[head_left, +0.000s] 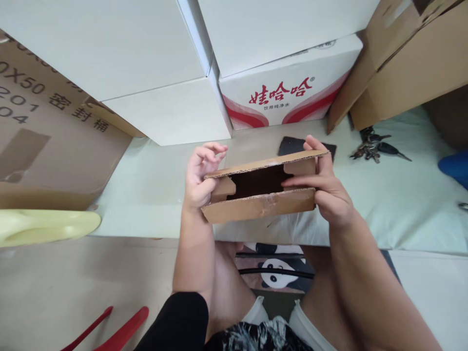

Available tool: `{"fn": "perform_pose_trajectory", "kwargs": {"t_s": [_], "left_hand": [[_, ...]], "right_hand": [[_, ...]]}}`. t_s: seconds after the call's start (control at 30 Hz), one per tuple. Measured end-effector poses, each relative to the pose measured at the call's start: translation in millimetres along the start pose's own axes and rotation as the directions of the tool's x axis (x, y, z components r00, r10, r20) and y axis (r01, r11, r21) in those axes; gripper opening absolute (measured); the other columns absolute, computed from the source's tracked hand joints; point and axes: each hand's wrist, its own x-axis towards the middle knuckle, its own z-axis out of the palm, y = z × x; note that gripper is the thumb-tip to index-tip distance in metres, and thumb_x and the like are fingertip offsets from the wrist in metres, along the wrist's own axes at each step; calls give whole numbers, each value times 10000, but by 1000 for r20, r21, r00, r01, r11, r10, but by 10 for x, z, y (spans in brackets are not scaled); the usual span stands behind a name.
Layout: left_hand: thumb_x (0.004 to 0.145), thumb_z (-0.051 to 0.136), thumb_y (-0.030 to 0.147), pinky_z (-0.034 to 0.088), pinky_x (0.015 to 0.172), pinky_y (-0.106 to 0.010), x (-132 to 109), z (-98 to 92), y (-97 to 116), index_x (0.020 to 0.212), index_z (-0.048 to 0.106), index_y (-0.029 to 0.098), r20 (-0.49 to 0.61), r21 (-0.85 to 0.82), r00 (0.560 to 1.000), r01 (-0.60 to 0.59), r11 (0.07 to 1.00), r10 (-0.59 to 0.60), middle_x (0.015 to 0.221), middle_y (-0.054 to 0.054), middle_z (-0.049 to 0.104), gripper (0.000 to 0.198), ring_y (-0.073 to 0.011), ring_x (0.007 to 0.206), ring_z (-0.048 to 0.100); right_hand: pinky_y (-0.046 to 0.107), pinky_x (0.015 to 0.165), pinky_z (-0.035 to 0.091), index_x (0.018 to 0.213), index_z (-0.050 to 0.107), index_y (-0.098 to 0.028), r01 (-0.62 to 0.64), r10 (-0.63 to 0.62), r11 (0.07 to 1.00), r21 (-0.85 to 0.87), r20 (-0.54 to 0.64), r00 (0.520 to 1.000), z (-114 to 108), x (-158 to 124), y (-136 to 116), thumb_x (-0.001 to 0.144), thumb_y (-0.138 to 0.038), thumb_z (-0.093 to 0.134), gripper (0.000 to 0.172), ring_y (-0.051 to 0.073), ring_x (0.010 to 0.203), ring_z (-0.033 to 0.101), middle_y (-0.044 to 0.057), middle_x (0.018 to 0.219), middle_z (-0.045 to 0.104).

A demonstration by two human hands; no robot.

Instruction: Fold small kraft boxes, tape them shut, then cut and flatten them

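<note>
A small brown cardboard box [263,207] is held up between both hands, its open side facing me and its inside dark. My left hand [199,180] grips the left end, with the thumb at the small side flap and the other fingers raised behind. On the right end, my right hand [331,192] has one finger reaching into the opening along the right flap, while other fingers are behind and below the edge. Behind the box, a dark flat object [288,146] lies on the pale green cloth [146,195], partly hidden.
White cartons [157,112] and a white-and-red carton [281,100] stand at the back. Large brown boxes are at left [54,136] and right [413,73]. Keys [373,146] lie to the right, a yellow-green plastic object [47,226] at left. Red legs [124,329] show lower left.
</note>
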Motion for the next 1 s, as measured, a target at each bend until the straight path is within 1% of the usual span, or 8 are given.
{"fn": "perform_pose_trajectory", "kwargs": {"t_s": [0.07, 0.2, 0.33, 0.53, 0.63, 0.73, 0.83, 1.0], "left_hand": [[747, 605, 435, 513, 1079, -495, 16, 6, -49, 966, 479, 292, -12, -1, 1000, 18, 1000, -18, 1132, -70, 598, 290, -261, 1241, 630], [750, 576, 368, 550, 1010, -424, 45, -2, -129, 1010, 501, 288, -53, 27, 990, 132, 991, -130, 1124, -71, 610, 283, -242, 1207, 644], [709, 576, 345, 554, 1009, -415, 41, 27, -95, 1082, 529, 286, -29, 60, 984, 177, 982, -176, 1152, -69, 625, 380, -245, 1199, 646], [646, 810, 439, 545, 1027, -443, -9, 15, 38, 1347, 460, 322, 230, 200, 939, 211, 957, -255, 1431, -107, 562, 791, -298, 1292, 618], [563, 924, 453, 539, 1022, -451, -25, 12, 42, 1445, 363, 370, 181, 273, 944, 220, 936, -274, 1488, -115, 498, 1049, -316, 1298, 613], [605, 893, 418, 543, 1010, -446, -35, 43, 61, 1457, 315, 381, 112, 328, 952, 234, 915, -284, 1456, -100, 491, 1030, -303, 1273, 624], [705, 776, 424, 537, 1043, -440, -39, 83, 100, 1411, 305, 356, 133, 301, 967, 171, 938, -219, 1381, -84, 528, 852, -265, 1235, 642], [793, 693, 452, 531, 1076, -465, -39, 119, 93, 1288, 356, 383, 145, 72, 986, -91, 993, 80, 1301, -53, 558, 603, -236, 1224, 639]], "right_hand": [[589, 1338, 181, 1061, 831, -358, 69, -68, 997, -21, 59, 996, -30, 7, 7, 903, -576, 518, 412, 403, 1615, 205, -185, 1739, 168], [607, 1290, 293, 1165, 805, -348, 132, -118, 986, -103, 130, 984, -69, 19, 64, 915, -512, 490, 434, 420, 1578, 275, -135, 1752, 118], [594, 1267, 332, 1045, 802, -316, 135, -131, 983, -127, 41, 991, -38, 13, 91, 913, -522, 474, 410, 403, 1516, 383, -94, 1736, 194], [595, 1272, 312, 943, 762, -286, 112, -125, 985, -130, -97, 987, 30, 5, 86, 912, -620, 432, 471, 404, 1493, 412, -60, 1720, 252], [607, 1264, 318, 913, 743, -283, 96, -115, 986, -139, -133, 984, 64, 8, 94, 900, -690, 407, 529, 418, 1505, 393, -45, 1715, 267], [600, 1252, 334, 948, 726, -302, 158, -176, 980, -116, -159, 972, 100, 6, 113, 914, -659, 401, 484, 408, 1516, 384, -65, 1711, 253], [575, 1257, 334, 979, 707, -314, 238, -253, 966, -102, -186, 949, 140, 1, 123, 924, -554, 421, 377, 395, 1532, 374, -81, 1703, 247], [559, 1248, 349, 877, 653, -276, 304, -318, 948, -98, -381, 868, 219, 24, 49, 894, -487, 453, 291, 397, 1515, 417, -27, 1623, 358]]}}
